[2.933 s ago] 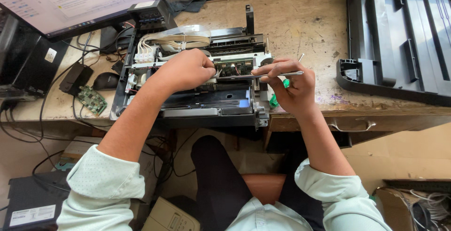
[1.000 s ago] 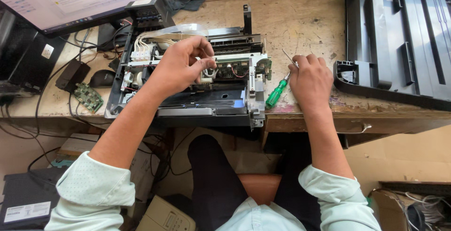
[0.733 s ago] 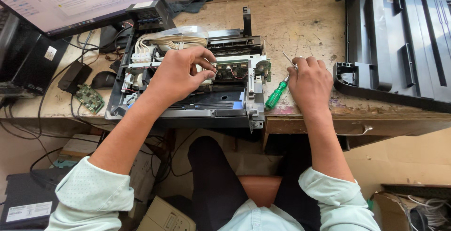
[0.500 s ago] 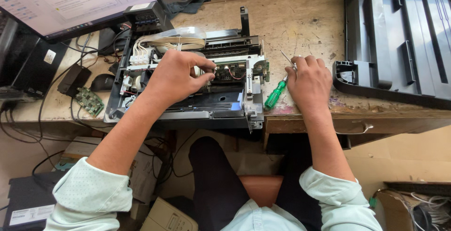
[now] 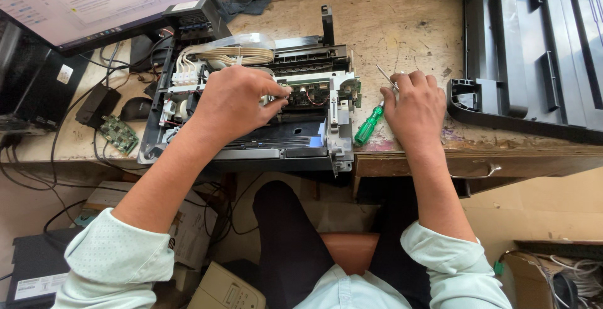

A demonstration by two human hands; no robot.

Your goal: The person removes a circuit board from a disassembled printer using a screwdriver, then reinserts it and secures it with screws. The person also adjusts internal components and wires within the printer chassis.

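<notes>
The left hand (image 5: 233, 100) is curled over the middle of the opened-up inkjet printer (image 5: 251, 108) at the front edge of the worn wooden workbench (image 5: 408, 26), fingertips pinched on a small part in the carriage area that I cannot make out. The right hand (image 5: 414, 105) lies flat and open on the bench, touching the green-handled screwdriver (image 5: 370, 120) without gripping it. With its bare ribbon cable (image 5: 226, 54) and thin plastic rails, the chassis looks light but fragile, best held by its outer frame.

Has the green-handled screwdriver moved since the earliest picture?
Yes. The screwdriver was held up beside the opened printer; now it lies on the wooden desk, at the right hand.
</notes>
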